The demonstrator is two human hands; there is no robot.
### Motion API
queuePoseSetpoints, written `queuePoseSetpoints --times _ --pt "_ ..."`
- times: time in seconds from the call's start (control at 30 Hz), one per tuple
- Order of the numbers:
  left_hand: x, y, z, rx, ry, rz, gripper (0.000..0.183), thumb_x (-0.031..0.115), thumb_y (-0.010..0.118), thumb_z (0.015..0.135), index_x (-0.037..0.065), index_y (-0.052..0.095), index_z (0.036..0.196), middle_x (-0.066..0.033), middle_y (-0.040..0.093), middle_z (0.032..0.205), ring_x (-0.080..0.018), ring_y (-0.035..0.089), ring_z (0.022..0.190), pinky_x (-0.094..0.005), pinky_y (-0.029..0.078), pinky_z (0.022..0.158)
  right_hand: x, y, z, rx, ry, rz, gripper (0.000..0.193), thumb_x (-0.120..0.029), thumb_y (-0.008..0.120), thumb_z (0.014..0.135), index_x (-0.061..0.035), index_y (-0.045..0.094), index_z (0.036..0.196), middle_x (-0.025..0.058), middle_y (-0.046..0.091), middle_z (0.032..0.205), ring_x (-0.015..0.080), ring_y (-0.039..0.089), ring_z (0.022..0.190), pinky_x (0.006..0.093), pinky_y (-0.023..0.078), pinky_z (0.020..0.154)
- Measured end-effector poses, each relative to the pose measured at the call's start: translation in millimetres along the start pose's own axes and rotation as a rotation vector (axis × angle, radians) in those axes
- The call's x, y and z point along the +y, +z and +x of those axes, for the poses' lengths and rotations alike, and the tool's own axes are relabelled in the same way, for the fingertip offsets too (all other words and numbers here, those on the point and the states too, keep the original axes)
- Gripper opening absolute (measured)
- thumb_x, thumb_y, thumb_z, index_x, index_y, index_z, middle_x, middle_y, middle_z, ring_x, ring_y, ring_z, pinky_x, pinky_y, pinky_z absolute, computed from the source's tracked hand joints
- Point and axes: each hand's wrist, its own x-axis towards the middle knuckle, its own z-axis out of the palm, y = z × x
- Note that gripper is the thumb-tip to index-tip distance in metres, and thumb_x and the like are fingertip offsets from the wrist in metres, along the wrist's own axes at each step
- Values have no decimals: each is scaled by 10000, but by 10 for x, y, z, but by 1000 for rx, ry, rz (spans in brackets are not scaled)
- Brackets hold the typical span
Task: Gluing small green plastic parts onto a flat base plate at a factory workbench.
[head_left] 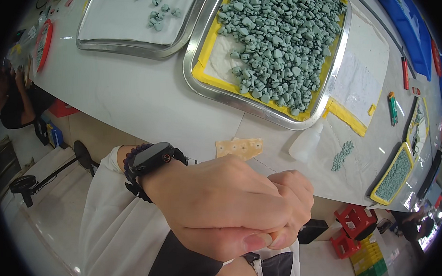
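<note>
My left hand (218,202), with a black watch (153,158) and dark beads at the wrist, is closed in front of my body. Pressed against it, my right hand (301,198) is closed too and partly hidden behind it. The thumb tips meet at the bottom; whatever the fingers hold, if anything, is hidden. Just beyond my hands lies a yellowish patterned pad (239,147) near the table edge. Farther off, a metal tray (252,108) edged with yellow tape carries a heap of small grey-green moulded pieces (284,47).
A second metal tray (119,46) at the far left holds several such pieces on white paper. To the right are a white bottle (305,144), a small pile of pieces (342,155) and a yellow-rimmed tray (376,198). Red stools (355,220) stand below the table. People sit at both sides.
</note>
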Motion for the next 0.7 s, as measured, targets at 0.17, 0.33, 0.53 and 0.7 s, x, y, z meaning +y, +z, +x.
queuePoseSetpoints --times 0.17,0.33,0.53,0.7 --pt "12 26 -12 56 4 81 170 56 403 735 37 397 566 -51 428 537 -183 373 380 -272 268 336 -82 -11 35 -3 4 -13 502 -156 614 722 -401 487 1142 -6 455 578 95 342 413 218 173 401" --pt "10 11 8 44 -18 13 162 47 396 728 39 392 566 -47 422 536 -183 365 377 -274 262 335 -94 21 36 30 10 -16 473 -155 611 725 -398 511 1118 -9 438 577 91 343 404 218 171 399" --pt "-23 6 -2 11 10 -4 149 40 391 725 38 398 576 -51 422 545 -191 365 381 -281 264 341 -104 30 40 84 18 -39 451 -163 611 732 -391 519 1111 -8 426 578 90 338 397 217 170 398" --pt "-41 -29 -39 -30 3 -56 153 50 400 745 29 411 593 -62 434 567 -200 387 404 -290 285 355 -95 47 35 87 22 -33 443 -171 612 733 -391 523 1106 -11 417 567 91 331 393 217 169 396"
